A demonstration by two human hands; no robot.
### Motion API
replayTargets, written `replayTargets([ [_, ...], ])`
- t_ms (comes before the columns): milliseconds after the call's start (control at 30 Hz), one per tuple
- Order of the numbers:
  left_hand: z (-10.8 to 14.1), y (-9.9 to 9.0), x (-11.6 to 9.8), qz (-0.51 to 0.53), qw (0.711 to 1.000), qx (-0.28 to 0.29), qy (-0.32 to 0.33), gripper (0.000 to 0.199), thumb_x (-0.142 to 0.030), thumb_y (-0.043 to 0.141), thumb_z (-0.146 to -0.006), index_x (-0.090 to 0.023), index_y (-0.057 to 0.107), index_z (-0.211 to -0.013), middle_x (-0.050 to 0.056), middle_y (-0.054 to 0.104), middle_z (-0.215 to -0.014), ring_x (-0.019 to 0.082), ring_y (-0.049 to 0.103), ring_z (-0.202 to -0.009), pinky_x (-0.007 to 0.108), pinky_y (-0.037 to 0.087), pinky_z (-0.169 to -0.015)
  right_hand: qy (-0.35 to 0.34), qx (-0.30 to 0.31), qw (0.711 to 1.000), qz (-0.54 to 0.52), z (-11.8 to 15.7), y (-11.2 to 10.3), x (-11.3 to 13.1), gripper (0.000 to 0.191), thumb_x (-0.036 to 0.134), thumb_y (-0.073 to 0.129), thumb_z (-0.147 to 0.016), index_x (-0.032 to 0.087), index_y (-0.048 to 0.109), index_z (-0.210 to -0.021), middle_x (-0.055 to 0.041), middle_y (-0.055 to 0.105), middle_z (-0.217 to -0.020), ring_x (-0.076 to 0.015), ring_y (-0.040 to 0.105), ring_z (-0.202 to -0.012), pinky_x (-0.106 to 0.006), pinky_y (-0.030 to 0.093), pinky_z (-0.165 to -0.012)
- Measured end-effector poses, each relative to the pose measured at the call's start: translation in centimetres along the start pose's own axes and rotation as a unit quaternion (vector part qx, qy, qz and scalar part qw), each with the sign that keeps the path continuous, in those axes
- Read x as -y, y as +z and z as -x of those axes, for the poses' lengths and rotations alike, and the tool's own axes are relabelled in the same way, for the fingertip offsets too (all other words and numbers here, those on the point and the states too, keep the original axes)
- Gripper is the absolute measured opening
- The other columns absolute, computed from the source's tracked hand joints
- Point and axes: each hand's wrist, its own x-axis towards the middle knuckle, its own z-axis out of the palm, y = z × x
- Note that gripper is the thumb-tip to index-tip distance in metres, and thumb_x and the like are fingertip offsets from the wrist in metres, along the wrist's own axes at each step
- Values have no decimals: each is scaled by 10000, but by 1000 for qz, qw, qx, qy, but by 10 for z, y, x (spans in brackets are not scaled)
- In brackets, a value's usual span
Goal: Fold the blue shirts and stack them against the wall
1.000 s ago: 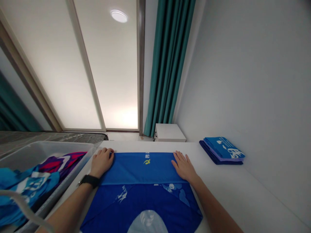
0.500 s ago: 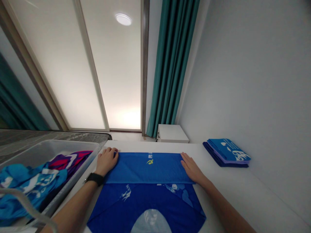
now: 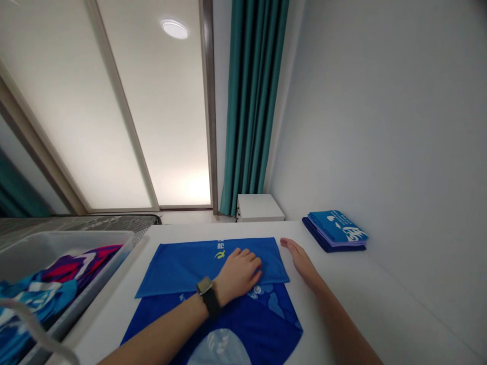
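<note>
A blue T-shirt (image 3: 167, 268) lies on the white table with its far part folded over toward me. White characters and a yellow mark show on that fold, and a pale rounded patch is at the near end. My left hand (image 3: 239, 271), with a dark watch on the wrist, rests palm down on the folded part, right of the yellow mark. Its fingers are slightly bent and not gripping. My right hand (image 3: 302, 261) is on edge beside the shirt's right side, fingers stretched out and holding nothing.
A translucent plastic bin (image 3: 125, 241) with crumpled blue and purple-red clothes (image 3: 72, 268) stands at the left. A stack of folded clothes (image 3: 337, 230) sits at the table's far right by the wall. Behind the table (image 3: 297, 324) is a small white cabinet (image 3: 261, 207).
My left hand has moved right from the shirt's left edge onto its folded part. My right hand has come off the shirt's right edge. The view has turned slightly right.
</note>
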Motion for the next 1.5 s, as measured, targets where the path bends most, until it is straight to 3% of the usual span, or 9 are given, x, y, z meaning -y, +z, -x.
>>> replayTargets([
  [133, -35, 23, -48, 17, 999, 17, 49, 269, -463, 572, -886, -204, 577, -961, 52, 660, -943, 229, 591, -934, 352, 441, -798, -2, -49, 994, -100, -2, -1, 0, 544, 650, 480, -831, 169, 646, -1022, -135, 696, -1072, -245, 653, -1023, -440, 449, -995],
  [267, -53, 39, -62, 15, 999, 30, 34, 232, -406, 579, -882, -188, 580, -962, 67, 664, -958, 245, 605, -929, 344, 476, -747, 5, -90, 983, -159, -3, -1, 1, 493, 613, 518, -820, 164, 641, -983, -111, 701, -973, -227, 663, -945, -410, 481, -934],
  [467, -57, 40, -49, 127, 992, 7, -25, 116, -230, 488, -899, -199, 591, -856, 47, 672, -869, 198, 623, -832, 277, 441, -701, 14, -123, 984, -127, -3, -2, 6, 441, 549, 493, -815, 164, 641, -969, -70, 663, -835, -173, 616, -752, -300, 508, -680],
  [600, -53, 32, -26, 287, 947, -55, -130, 174, -277, 464, -896, -201, 573, -783, -1, 625, -692, 152, 572, -633, 247, 371, -595, 9, -113, 992, -51, -1, -2, 14, 376, 465, 494, -801, 163, 643, -968, -12, 611, -671, -122, 493, -543, -228, 382, -482],
  [733, -46, 31, -9, 383, 894, -134, -192, 245, -358, 447, -892, -194, 537, -735, -24, 559, -631, 141, 518, -591, 244, 357, -576, 82, -35, 996, -9, 6, 5, 28, 427, 449, 379, -842, 162, 579, -1087, 25, 596, -537, -91, 369, -364, -201, 242, -371],
  [867, -38, 32, -9, 409, 874, -161, -207, 287, -421, 428, -910, -199, 509, -748, -39, 518, -623, 135, 488, -579, 240, 351, -565, 141, 48, 988, -46, 15, 12, 42, 446, 481, 349, -859, 188, 513, -1153, 12, 651, -620, -68, 379, -300, -175, 192, -319],
  [1033, -28, 32, -19, 360, 918, -111, -127, 311, -374, 339, -971, -206, 525, -788, 3, 580, -727, 157, 536, -677, 268, 409, -656, 156, 57, 983, -79, 18, 14, 44, 398, 439, 404, -849, 218, 494, -1168, 22, 623, -755, -49, 415, -304, -161, 173, -285],
  [1233, -15, 39, -27, 117, 991, -71, 6, 209, -221, 381, -955, -203, 574, -876, 49, 622, -886, 200, 546, -867, 354, 405, -819, 132, 42, 989, -53, 11, 19, 30, 328, 338, 460, -814, 194, 543, -1097, 102, 461, -553, -60, 338, -337, -172, 257, -344],
  [1500, -9, 37, -37, -18, 993, -43, 107, 134, -250, 442, -944, -197, 554, -891, 47, 603, -898, 212, 528, -900, 385, 351, -840, 18, 17, 984, 176, 2, 22, 24, 307, 234, 483, -819, 194, 589, -1104, 43, 564, -665, -133, 532, -592, -232, 421, -594],
])
